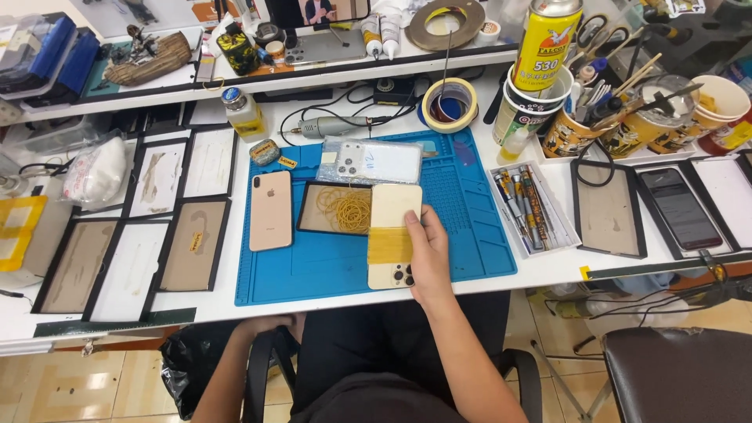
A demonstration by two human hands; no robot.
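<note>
Cream phone (394, 235), rubber-banded, lies face down on blue mat (313, 270).

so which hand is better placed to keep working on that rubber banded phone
Right, probably. The right hand already rests on the cream phone, which is wrapped in rubber bands and lies on the blue mat. The left hand is down below the table edge, out of sight.

**White workbench, crowded**

Carrying a blue silicone work mat (470, 196) at the middle of the white workbench (548, 270). Lying beside it at left, flat black-framed trays (192, 243); at right, a white tray of screwdrivers (526, 205), another black-framed tray (607, 210), a dark phone (680, 207). Standing behind, paper cups (526, 110) of tools.
</note>
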